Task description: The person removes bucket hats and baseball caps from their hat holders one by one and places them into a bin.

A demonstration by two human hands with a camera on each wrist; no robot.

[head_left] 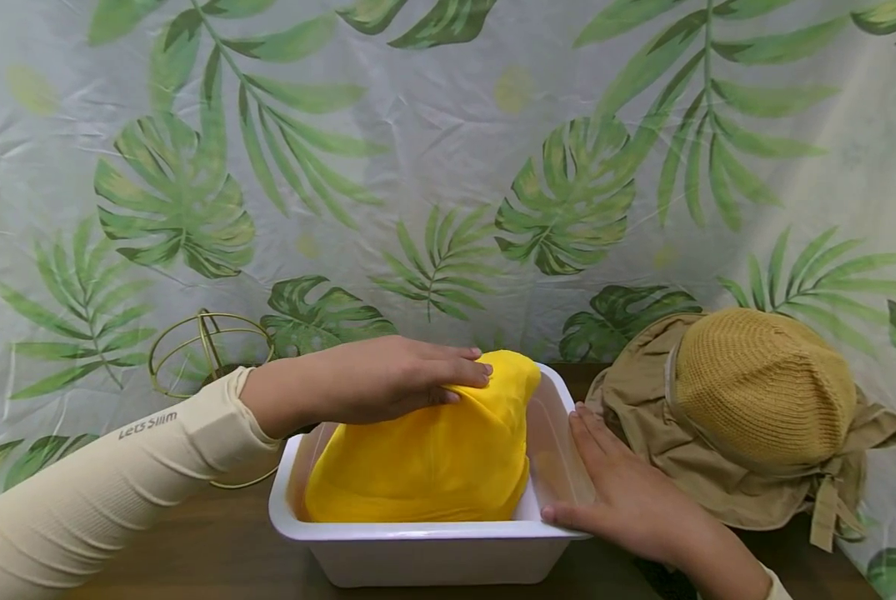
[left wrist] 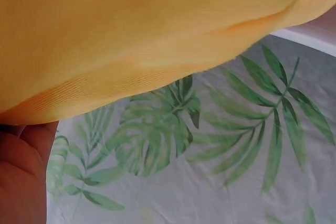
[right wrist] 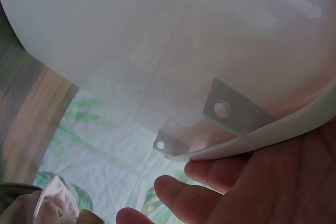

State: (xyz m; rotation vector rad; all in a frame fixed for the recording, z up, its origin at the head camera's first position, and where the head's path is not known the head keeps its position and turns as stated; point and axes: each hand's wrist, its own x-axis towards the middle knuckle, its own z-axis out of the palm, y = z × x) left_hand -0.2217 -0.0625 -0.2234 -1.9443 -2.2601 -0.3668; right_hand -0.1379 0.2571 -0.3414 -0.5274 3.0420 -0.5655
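A yellow hat (head_left: pixel 417 475) is contained in the white tub (head_left: pixel 432 531), its crown peaked toward one o'clock. The left hand (head_left: pixel 376 379) is laid across it from eleven o'clock, fingers extended, no pinch shown; the right hand (head_left: pixel 631 492) is rested, unclenched, against the rim at three o'clock. The hat is apparently being settled; steady bracing and light pressure seem called for next.

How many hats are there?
3 that I see: a yellow hat in the white tub, a knitted hat off to the right, and a tan hat underneath that one. More could be hidden under them.
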